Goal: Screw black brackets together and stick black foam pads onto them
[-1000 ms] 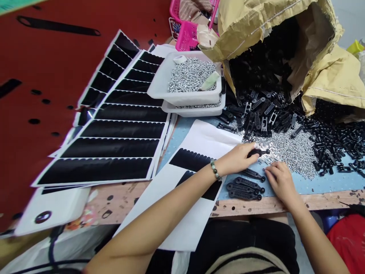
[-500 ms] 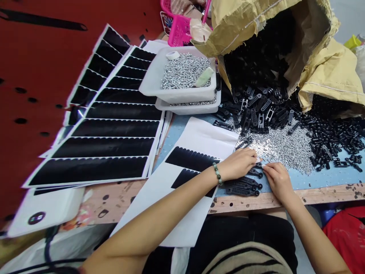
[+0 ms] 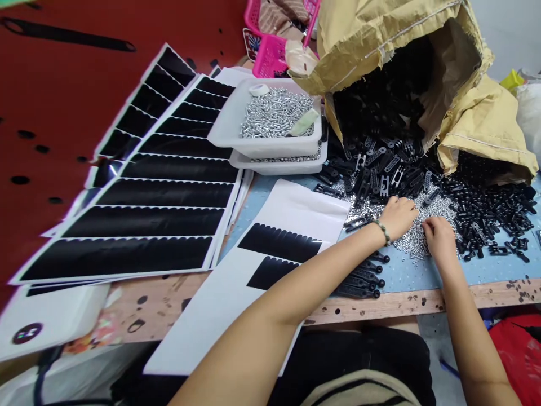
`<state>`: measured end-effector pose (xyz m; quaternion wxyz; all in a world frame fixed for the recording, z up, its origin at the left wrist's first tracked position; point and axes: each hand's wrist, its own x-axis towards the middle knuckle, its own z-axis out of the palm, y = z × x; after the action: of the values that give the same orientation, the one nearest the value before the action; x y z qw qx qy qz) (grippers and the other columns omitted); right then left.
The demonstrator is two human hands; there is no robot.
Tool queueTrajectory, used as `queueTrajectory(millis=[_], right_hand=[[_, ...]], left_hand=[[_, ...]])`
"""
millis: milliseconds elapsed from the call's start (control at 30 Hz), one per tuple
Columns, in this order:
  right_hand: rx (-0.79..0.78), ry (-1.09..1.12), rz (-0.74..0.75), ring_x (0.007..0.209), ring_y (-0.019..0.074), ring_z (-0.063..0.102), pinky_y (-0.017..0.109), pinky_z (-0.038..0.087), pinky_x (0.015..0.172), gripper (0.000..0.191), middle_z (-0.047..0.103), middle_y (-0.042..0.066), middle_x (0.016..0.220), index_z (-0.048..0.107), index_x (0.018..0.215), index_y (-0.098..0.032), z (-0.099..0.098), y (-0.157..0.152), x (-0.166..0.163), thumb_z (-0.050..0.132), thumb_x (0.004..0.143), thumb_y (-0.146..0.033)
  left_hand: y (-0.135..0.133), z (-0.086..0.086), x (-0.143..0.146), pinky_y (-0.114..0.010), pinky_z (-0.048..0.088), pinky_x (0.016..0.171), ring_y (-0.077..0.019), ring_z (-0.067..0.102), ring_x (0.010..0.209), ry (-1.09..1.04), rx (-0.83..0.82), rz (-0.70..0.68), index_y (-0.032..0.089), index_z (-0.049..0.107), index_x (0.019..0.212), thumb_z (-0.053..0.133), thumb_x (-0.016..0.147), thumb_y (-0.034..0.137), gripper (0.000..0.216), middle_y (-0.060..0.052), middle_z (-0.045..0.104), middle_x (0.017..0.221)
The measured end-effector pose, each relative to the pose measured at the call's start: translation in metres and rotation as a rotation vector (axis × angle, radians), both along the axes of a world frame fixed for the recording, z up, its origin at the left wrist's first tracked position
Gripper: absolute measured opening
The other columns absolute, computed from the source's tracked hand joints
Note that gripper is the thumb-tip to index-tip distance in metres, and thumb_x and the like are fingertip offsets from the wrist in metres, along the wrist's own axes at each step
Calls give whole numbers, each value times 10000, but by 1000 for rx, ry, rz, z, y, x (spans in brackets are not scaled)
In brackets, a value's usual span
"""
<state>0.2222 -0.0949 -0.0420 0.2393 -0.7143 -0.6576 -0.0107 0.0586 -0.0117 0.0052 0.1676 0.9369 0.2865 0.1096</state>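
Looking at the left hand (image 3: 398,219): we see its fingers curled down over a heap of short silver metal pins (image 3: 411,243), right of centre in the frame; whether anything sits between the fingertips, we cannot tell.
Right hand (image 3: 441,241): thumb and fingers drawn close together over the heap's right part, near the left hand but apart from it; we cannot make out anything in the pinch.
Pin heap: spread loose on the blue-topped bench (image 3: 406,276), around both hands.
Row of long black plastic arms with round ends (image 3: 359,282): side by side near the front edge, partly behind the left forearm; we judge these few to be already put together.
Loose stock: black plastic links (image 3: 374,175) before the yellow-brown paper sack (image 3: 380,36), upper right, and small black plastic fittings (image 3: 492,208) at the right; by our reckoning, most of the work remains.
Further pins: in the white plastic tray (image 3: 270,149), upper middle.
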Motion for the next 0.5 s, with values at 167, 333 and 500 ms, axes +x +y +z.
queueTrajectory(millis=[167,333,500], right_hand=[[117,84,1,780,213,543,361,450,751,200,615,69,812,608,846,-194,1,-6,6,466,911,-320],[164,280,-16,765,193,586,348,485,723,165,641,61,852,609,897,-199,11,-18,1,495,893,-318],[64,565,90,771,175,614,320,509,711,110,646,42,860,588,906,-207,20,-29,-38,550,869,-303]], left_hand=[[10,-11,27,-406,365,878,-258,518,1033,-65,-43,-9,153,654,871,540,889,179,118,-92,638,980],[16,-4,20,-316,432,792,-189,584,919,-183,-151,27,164,632,939,489,922,178,145,-63,655,967],[0,9,-34,-268,466,820,-131,617,929,-400,-319,108,181,603,1004,441,942,161,175,-25,675,1014]])
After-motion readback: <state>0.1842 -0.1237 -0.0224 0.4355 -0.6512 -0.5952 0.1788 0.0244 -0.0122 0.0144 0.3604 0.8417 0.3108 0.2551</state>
